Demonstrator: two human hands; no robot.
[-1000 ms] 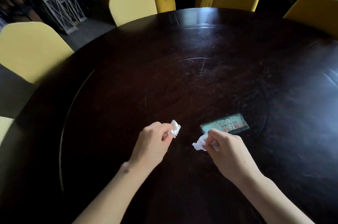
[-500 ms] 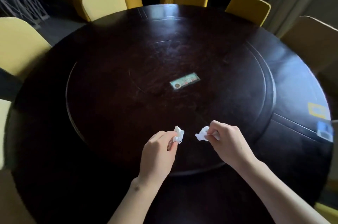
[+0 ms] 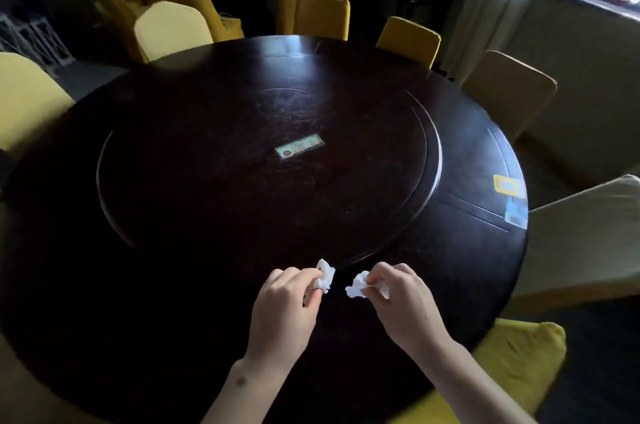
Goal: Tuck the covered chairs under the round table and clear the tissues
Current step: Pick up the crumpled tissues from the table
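The round dark table (image 3: 145, 285) filled the view beneath both your grips, with its raised turning disc (image 3: 242, 209) lying just beyond your knuckles. Yellow covered chairs (image 3: 173, 30) ringed the far rim, well away from your hands, and a pale covered chair (image 3: 585, 236) stood off to the right of your right grip, with a bright yellow one (image 3: 519, 354) close beside your right forearm. A small printed card (image 3: 300, 151) lay on the disc, well beyond both grips. Your left hand (image 3: 282, 313) pinched one crumpled white tissue (image 3: 324, 276) at its fingertips, clenched around it above the table. Your right hand (image 3: 403, 302) pinched a second crumpled tissue (image 3: 356, 285) the same way, the two wads near each other but apart, between your hands.
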